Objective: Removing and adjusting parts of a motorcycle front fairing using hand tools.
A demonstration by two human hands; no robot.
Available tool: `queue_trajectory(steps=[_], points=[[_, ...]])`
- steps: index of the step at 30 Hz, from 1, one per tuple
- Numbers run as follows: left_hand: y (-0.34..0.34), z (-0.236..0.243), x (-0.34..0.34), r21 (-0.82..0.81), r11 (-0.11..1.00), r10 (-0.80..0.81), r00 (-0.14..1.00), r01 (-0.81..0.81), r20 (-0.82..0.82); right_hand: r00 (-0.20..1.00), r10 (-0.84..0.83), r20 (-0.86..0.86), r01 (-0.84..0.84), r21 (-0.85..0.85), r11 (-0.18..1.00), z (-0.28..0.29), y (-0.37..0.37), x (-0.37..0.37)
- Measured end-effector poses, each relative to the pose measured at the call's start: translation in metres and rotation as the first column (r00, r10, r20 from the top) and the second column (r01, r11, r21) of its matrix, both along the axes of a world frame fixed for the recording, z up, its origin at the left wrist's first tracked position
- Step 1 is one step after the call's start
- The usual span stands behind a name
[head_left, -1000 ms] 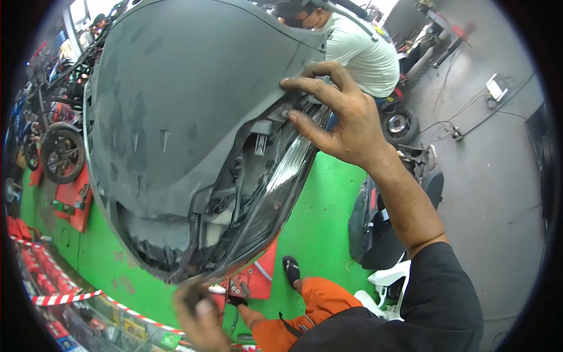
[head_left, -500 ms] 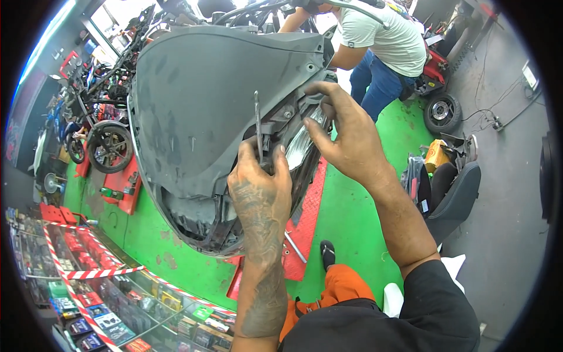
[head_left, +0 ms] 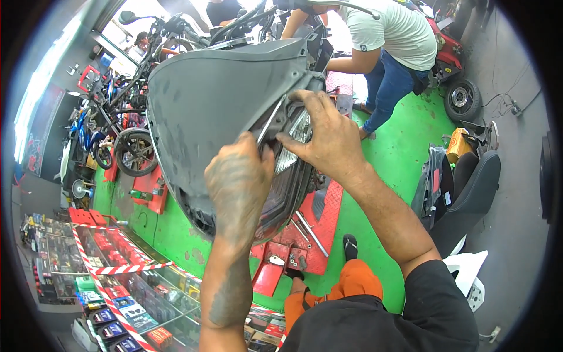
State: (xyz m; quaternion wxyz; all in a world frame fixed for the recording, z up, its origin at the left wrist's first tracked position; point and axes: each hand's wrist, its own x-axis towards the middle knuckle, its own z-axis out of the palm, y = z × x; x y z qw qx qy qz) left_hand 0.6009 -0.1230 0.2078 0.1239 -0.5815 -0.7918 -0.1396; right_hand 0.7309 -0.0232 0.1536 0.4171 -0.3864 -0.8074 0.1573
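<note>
A large grey scooter front fairing (head_left: 217,100) hangs in front of me, a clear headlight unit (head_left: 293,149) along its right side. My left hand (head_left: 234,182), with a tattooed forearm, grips a thin metal tool (head_left: 272,117) whose shaft points up and right against the fairing's inner edge beside the headlight; its handle is hidden by my fingers. My right hand (head_left: 322,141) curls over the upper headlight housing, thumb and fingertips gripping it near the tool's shaft.
A co-worker (head_left: 387,41) in a white shirt bends behind the fairing. A red lift platform (head_left: 316,223) with tools lies below. Seat parts (head_left: 469,193) stand at right, a glass display case (head_left: 123,293) at lower left, motorcycles (head_left: 129,146) at back left.
My left hand has risen from the fairing's lower edge to beside the headlight, and the tool has tilted rightward. The fairing sits higher in view, and more of the co-worker shows.
</note>
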Motion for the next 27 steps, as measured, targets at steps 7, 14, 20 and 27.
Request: queue_trajectory(steps=[7, 14, 20, 27], points=[[-0.014, 0.011, -0.024, -0.061, 0.997, -0.035, 0.999, 0.037, 0.019, 0.980, 0.147, -0.132, -0.157, -0.068, 0.985, 0.027, -0.016, 0.013], [-0.030, 0.017, -0.022, -0.011, 0.998, -0.067, 0.990, 0.069, 0.123, 0.610, 0.003, -0.793, -0.519, -0.396, 0.758, 0.010, 0.009, -0.008], [-0.050, 0.016, -0.032, 0.058, 0.998, -0.049, 0.984, 0.040, 0.170, 0.500, -0.070, -0.863, -0.588, -0.398, 0.704, 0.034, -0.015, -0.045], [-0.106, 0.014, -0.118, 0.395, 0.884, -0.077, 0.754, -0.251, 0.652, 0.472, -0.139, -0.871, -0.563, -0.419, 0.713, 0.023, -0.001, -0.045]])
